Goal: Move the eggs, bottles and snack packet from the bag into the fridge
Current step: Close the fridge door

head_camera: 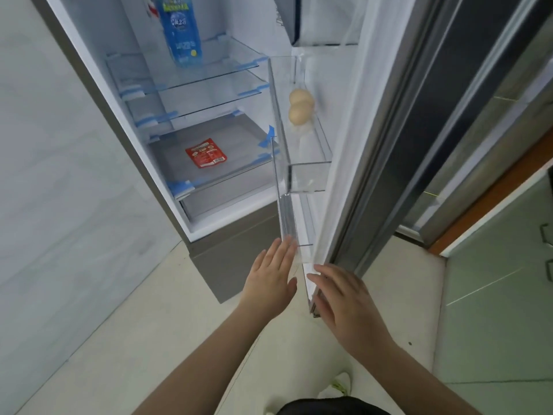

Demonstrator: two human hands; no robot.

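The fridge stands open in front of me. A blue-labelled water bottle (pixel 180 31) stands upright on the top glass shelf (pixel 209 73). A red snack packet (pixel 206 153) lies flat on the lowest glass shelf. Two brown eggs (pixel 300 106) rest side by side in a clear door bin (pixel 311 172). My left hand (pixel 270 277) is open, fingers flat against the lower door bin's clear front. My right hand (pixel 344 307) is open too, fingers resting on the bottom edge of the fridge door (pixel 350 163). Both hands hold nothing. No bag is in view.
A pale wall runs along the left of the fridge. Right of the door are a dark metallic panel and a green glass sliding door (pixel 502 265) with a wooden threshold. The floor is light tile; my shoe (pixel 336 387) shows below.
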